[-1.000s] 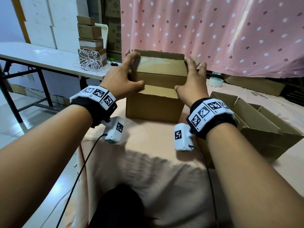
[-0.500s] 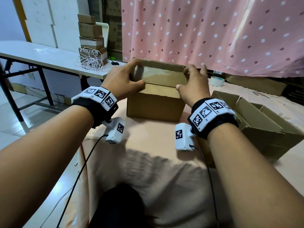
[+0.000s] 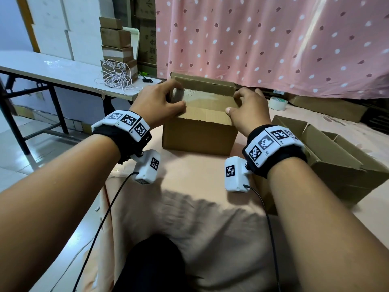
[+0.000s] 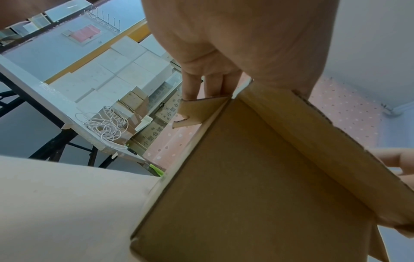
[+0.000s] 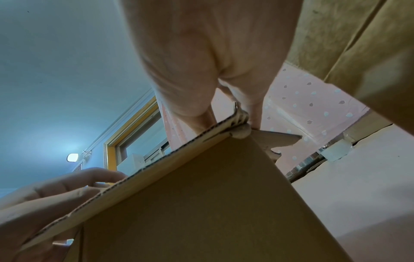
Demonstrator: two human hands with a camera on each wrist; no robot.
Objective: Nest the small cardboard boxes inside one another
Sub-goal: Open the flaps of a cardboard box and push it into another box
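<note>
A brown outer cardboard box [image 3: 200, 135] stands on the pink-clothed table. A smaller box [image 3: 207, 99] with a taped top sits sunk inside it, its top just below the outer rim. My left hand [image 3: 160, 102] grips the left top corner, fingers curled down at the smaller box's end and thumb on the near flap. My right hand [image 3: 248, 108] grips the right top corner the same way. In the left wrist view the fingers [image 4: 190, 85] reach behind a side flap of the box [image 4: 268, 186]. The right wrist view shows fingers [image 5: 255, 113] at the box [image 5: 201, 203] corner.
A larger open cardboard box [image 3: 328, 157] with raised flaps sits close at my right. A tape roll [image 3: 277, 103] lies behind it by the pink curtain. To the left stands a white table [image 3: 52, 68] with stacked boxes [image 3: 116, 45] and a coiled cable [image 3: 117, 79].
The smaller box has gone down into the outer box, from standing well above its rim to sitting inside. Both hands came down with it and their fingers curled at the top corners.
</note>
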